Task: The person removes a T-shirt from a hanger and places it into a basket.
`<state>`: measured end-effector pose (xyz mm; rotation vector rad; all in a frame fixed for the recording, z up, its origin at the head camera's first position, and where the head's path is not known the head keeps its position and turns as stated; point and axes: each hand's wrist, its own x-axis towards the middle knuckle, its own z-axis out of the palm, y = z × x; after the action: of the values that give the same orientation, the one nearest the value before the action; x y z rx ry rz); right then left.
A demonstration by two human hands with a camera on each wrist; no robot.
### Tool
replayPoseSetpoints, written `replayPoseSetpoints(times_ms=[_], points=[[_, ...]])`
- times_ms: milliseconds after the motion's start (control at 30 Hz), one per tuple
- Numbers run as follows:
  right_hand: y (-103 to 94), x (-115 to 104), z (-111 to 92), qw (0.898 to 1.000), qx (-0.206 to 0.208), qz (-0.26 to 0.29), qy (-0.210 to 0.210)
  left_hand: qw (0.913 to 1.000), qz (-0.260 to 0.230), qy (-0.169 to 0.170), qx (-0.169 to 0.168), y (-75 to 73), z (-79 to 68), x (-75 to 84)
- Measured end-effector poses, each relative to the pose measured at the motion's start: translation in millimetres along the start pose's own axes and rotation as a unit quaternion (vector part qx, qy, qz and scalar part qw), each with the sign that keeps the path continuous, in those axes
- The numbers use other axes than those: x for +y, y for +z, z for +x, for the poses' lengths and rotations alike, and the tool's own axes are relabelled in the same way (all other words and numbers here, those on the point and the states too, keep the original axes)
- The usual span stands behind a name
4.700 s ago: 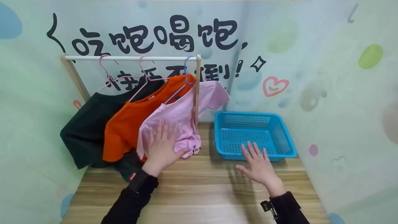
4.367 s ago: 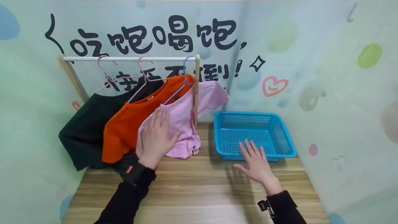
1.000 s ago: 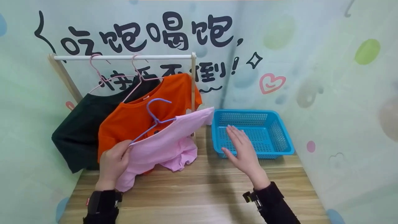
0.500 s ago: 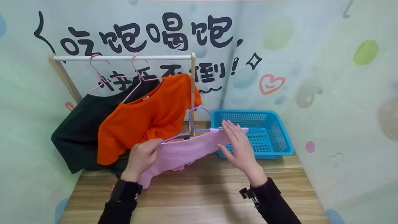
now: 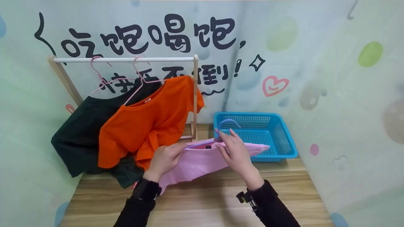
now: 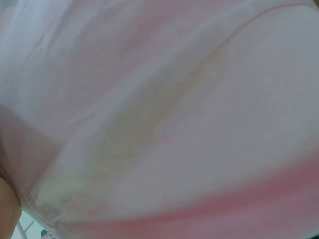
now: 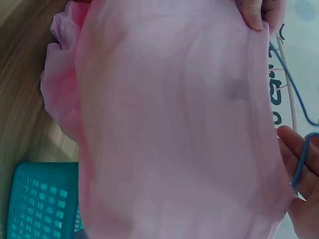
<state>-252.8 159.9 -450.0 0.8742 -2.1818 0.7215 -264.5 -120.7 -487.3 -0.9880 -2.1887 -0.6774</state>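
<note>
In the head view, a pink T-shirt [image 5: 202, 162] on a blue-violet hanger [image 5: 228, 120] is held over the table's middle. My left hand [image 5: 165, 160] pinches the shirt at its left shoulder, where the hanger arm runs under the neckline. My right hand [image 5: 236, 154] is at the hanger's neck. In the right wrist view the blue hanger hook [image 7: 301, 164] lies across the extended fingers of that hand, with thumb and fingers apart. Pink cloth [image 6: 149, 124] fills most of the left wrist view.
A rack with a white rail [image 5: 123, 59] stands at the left. From its pink hangers hang an orange T-shirt [image 5: 142, 119] and a dark green shirt [image 5: 82, 132]. A blue basket [image 5: 288, 138] sits behind my right hand, on the wooden table [image 5: 202, 208].
The pink T-shirt and its hanger came off the rail, first down and left, then right with my left hand to the basket's front. My right hand has moved slightly left onto the hanger.
</note>
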Motion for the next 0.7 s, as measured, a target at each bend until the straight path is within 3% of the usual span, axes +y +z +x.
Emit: replayPoseSetpoints(times_ms=[300,700], points=[[-4.6,-2,1,0.998,0.017,0.007,0.063,0.9998,-0.005,0.014,-0.009,7.2,7.9,4.2],[-21.2,20,-3,0.988,0.087,0.026,0.122,0.9986,-0.002,-0.016,0.050,-19.6,11.9,-11.2]])
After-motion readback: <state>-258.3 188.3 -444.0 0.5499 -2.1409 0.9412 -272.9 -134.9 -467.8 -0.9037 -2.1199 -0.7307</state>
